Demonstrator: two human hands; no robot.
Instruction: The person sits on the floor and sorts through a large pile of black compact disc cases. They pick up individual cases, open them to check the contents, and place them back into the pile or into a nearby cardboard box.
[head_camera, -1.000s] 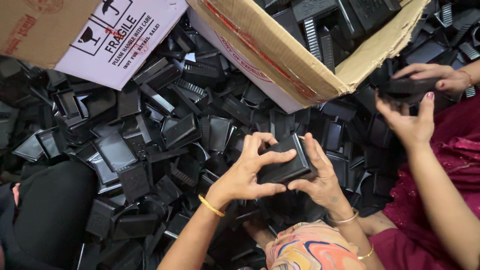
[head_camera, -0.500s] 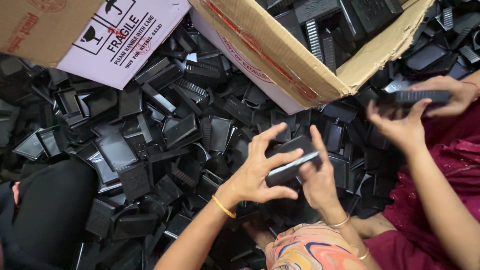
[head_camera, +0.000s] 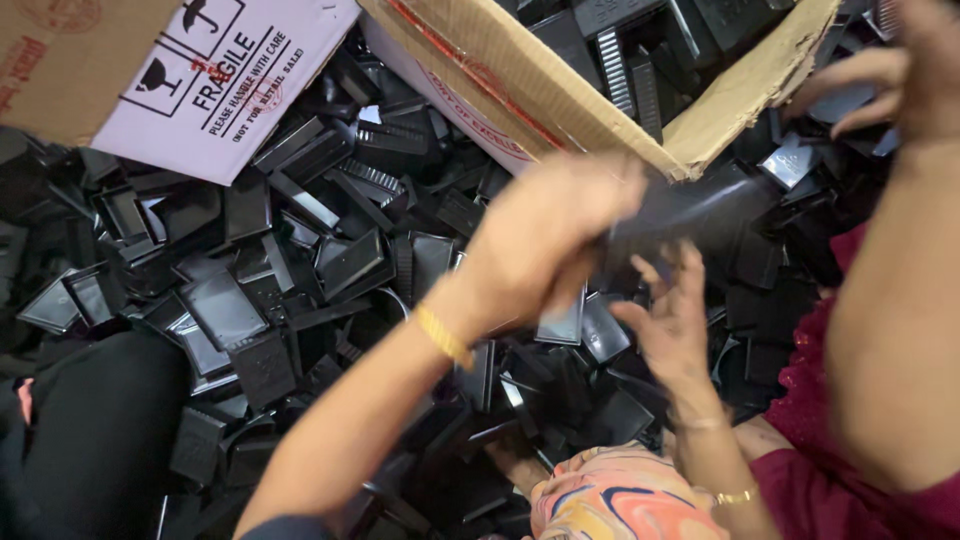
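**Two hands on one blurred black plastic piece above a heap of the same**

The left hand is curled over the near end of a flat, glossy black plastic piece, thumb and fingers closed on it; the piece runs out from that hand to its right and slightly up, smeared by motion so that its exact shape cannot be told. The right hand sits just below the piece, palm up and fingers spread; whether its fingertips touch the underside cannot be told, and it is not clenched on anything. One gold bangle circles the left wrist.

Below and to the left of both hands lies a heap of black moulded plastic trays and covers, too many and too overlapped to count. Above the hands stands one open brown cardboard box holding more black pieces, and further left a second cardboard box with a white handling label.

To the right of the hands, another person's bare arm crosses the view, with a maroon garment below it. That person's hand is at the top right, blurred, over the black pieces
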